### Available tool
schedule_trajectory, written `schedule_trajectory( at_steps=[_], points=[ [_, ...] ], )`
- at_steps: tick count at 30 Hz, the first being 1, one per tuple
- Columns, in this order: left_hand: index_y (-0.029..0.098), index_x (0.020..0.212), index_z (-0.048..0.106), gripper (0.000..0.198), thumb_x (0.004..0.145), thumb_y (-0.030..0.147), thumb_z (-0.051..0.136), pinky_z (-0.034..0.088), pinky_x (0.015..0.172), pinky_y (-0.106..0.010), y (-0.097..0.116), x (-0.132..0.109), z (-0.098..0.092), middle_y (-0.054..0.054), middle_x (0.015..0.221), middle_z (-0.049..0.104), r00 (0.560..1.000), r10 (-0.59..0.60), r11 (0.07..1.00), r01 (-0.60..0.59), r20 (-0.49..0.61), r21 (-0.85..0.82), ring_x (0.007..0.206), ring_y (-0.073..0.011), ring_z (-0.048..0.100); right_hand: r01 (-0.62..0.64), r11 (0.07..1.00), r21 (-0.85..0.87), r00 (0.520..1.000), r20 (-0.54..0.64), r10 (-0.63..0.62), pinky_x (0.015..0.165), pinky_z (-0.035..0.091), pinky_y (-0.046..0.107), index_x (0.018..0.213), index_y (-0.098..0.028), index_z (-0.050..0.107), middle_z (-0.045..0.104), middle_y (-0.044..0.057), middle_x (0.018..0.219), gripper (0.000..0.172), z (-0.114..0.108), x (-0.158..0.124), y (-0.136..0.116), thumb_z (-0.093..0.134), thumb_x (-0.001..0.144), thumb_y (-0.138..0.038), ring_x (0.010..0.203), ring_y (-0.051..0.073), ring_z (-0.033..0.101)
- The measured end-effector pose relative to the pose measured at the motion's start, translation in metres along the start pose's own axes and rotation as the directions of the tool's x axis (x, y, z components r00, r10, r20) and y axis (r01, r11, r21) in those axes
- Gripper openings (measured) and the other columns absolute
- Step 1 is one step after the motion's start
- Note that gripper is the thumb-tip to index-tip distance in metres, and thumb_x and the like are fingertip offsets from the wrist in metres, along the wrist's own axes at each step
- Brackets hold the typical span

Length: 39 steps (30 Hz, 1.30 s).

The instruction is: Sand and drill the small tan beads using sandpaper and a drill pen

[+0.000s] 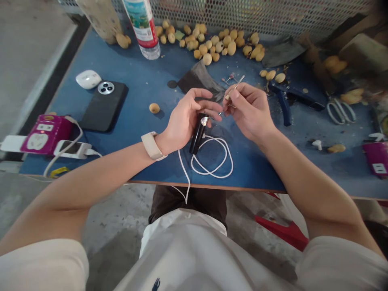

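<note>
My left hand (pixel 184 117) curls loosely around a black cylindrical tool (pixel 197 137) with a shiny top end. A white cable (pixel 228 155) joins the tool near its upper part and lies looped beside it. My right hand (pixel 250 109) is closed in a pinch on a thin metal rod (pixel 240 81), which points up and away. A small tan piece shows at the pinching fingertips; its kind is too small to make out. The two hands are close together, with the left fingertips near the rod's lower end. Behind them lies a dark grey sheet (pixel 198 79).
Many yellowish round nuts or fruits (pixel 209 44) are piled at the back by a bottle (pixel 144 28). At left are a phone (pixel 104 107), a white case (pixel 87 79) and a purple power strip (pixel 45 133). Blue-handled pliers (pixel 285 107) and scissors (pixel 341 112) lie right.
</note>
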<state>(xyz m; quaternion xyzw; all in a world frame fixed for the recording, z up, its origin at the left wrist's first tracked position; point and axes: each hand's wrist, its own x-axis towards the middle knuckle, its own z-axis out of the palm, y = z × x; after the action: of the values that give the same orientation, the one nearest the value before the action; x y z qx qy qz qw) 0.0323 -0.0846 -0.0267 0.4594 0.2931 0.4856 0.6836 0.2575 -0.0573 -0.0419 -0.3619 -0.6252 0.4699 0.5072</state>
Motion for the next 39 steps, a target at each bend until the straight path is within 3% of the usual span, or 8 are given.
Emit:
schedule_trajectory(
  at_steps=[7,14,20,24,29,34,37,39],
  points=[
    [0.033,0.117,0.056,0.047,0.083,0.034,0.088,0.064,0.082,-0.042,0.012,-0.014,0.011,-0.006,0.117,0.094,0.998,0.046,0.994,-0.051,0.051,0.099,0.108,-0.0345,0.09,0.038,0.991,-0.125,0.998,0.05,-0.032,0.075,0.064,0.048,0.109,-0.036,0.075,0.079,0.008,0.115,0.068,-0.002,-0.008,-0.012,0.077,0.1,-0.103,0.099,0.031,0.077],
    [0.029,0.127,0.055,0.047,0.082,0.019,0.069,0.066,0.101,-0.047,0.014,-0.02,0.014,-0.006,0.124,0.082,0.95,0.243,0.933,-0.285,0.199,0.221,0.115,-0.0287,0.086,0.033,0.996,-0.089,0.999,0.041,-0.029,0.074,0.061,0.046,0.116,-0.038,0.072,0.075,0.006,0.108,0.064,-0.008,-0.008,-0.008,0.075,0.102,-0.101,0.095,0.031,0.074],
    [0.031,0.129,0.063,0.05,0.085,0.015,0.08,0.069,0.102,-0.05,0.004,-0.015,0.004,-0.007,0.131,0.078,0.953,0.267,0.901,-0.299,0.144,0.314,0.106,-0.028,0.085,0.038,0.996,-0.08,0.997,0.07,-0.033,0.073,0.057,0.046,0.116,-0.038,0.07,0.078,0.006,0.11,0.064,-0.013,-0.006,-0.002,0.073,0.101,-0.101,0.094,0.031,0.073],
    [0.031,0.127,0.068,0.058,0.079,0.01,0.091,0.07,0.106,-0.051,-0.002,-0.014,0.0,-0.009,0.135,0.076,0.968,0.245,0.907,-0.248,0.053,0.34,0.118,-0.0351,0.087,0.001,0.997,-0.08,0.996,0.091,0.006,0.074,0.057,0.047,0.117,-0.038,0.073,0.079,0.008,0.113,0.063,-0.013,-0.007,-0.006,0.076,0.099,-0.099,0.099,0.033,0.074],
    [0.031,0.129,0.068,0.058,0.083,0.009,0.097,0.071,0.118,-0.052,0.004,-0.013,0.001,-0.012,0.151,0.076,0.952,0.282,0.87,-0.305,0.117,0.387,0.136,-0.0399,0.087,-0.028,0.995,0.096,0.999,0.042,0.024,0.072,0.056,0.043,0.109,-0.036,0.072,0.078,0.004,0.107,0.053,-0.012,-0.007,-0.005,0.092,0.092,-0.082,0.093,0.028,0.071],
    [0.032,0.126,0.072,0.058,0.085,0.013,0.107,0.073,0.125,-0.047,0.012,-0.017,0.008,-0.008,0.148,0.078,0.953,0.298,0.899,-0.299,0.055,0.32,0.171,-0.0435,0.07,-0.034,0.999,-0.011,0.998,0.048,0.035,0.075,0.061,0.051,0.113,-0.039,0.07,0.078,0.006,0.102,0.061,-0.017,-0.009,-0.011,0.083,0.093,-0.094,0.1,0.036,0.075],
    [0.035,0.134,0.075,0.055,0.088,0.024,0.105,0.073,0.129,-0.053,0.013,-0.025,0.011,-0.005,0.162,0.076,0.929,0.346,0.872,-0.37,0.131,0.32,0.168,-0.0427,0.076,-0.004,1.0,0.018,0.999,0.036,0.003,0.075,0.06,0.052,0.11,-0.04,0.066,0.074,0.005,0.093,0.06,-0.019,-0.009,-0.02,0.086,0.09,-0.092,0.095,0.036,0.073],
    [0.036,0.135,0.076,0.051,0.093,0.027,0.102,0.076,0.125,-0.053,0.014,-0.031,0.012,-0.006,0.162,0.078,0.906,0.375,0.85,-0.421,0.197,0.317,0.154,-0.0417,0.086,0.012,0.995,0.095,1.0,0.005,-0.013,0.071,0.057,0.05,0.106,-0.039,0.065,0.071,0.003,0.089,0.059,-0.018,-0.008,-0.022,0.094,0.084,-0.086,0.085,0.033,0.068]
  ],
)
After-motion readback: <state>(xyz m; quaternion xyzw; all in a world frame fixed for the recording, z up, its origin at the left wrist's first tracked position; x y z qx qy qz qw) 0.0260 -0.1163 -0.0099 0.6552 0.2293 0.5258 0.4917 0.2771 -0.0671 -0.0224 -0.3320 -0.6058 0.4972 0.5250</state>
